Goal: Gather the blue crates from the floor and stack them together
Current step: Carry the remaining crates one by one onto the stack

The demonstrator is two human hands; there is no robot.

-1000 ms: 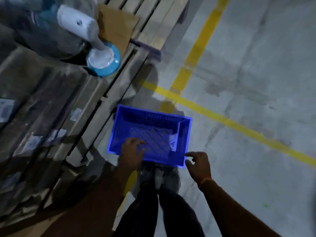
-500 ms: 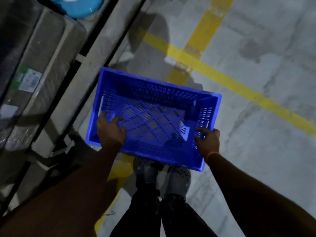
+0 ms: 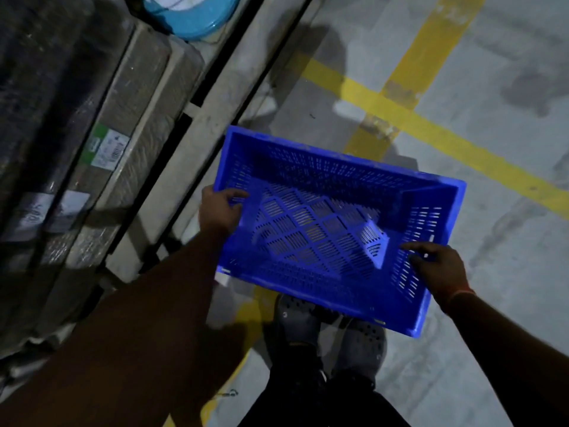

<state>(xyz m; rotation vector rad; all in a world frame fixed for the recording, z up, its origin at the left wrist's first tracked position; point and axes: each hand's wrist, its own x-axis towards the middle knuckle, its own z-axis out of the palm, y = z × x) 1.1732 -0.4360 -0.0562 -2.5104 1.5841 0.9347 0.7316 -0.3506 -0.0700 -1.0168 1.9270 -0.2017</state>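
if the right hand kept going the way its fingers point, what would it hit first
The right hand grips the blue crate at its right end wall, fingers pointing left into it. Going on, it would likely sweep over the crate's slotted floor towards the left hand; depth is unclear.

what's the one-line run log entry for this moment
phase: crate pickup | left hand: grips blue crate left wall | right hand: grips right wall | crate: empty | stack: not in view

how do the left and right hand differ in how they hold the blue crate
The left hand grips the crate's left end wall, fingers curled over the rim. The right hand sits at the right end, fingers over its slotted wall, with an orange band at the wrist. Both hold the crate's short ends.
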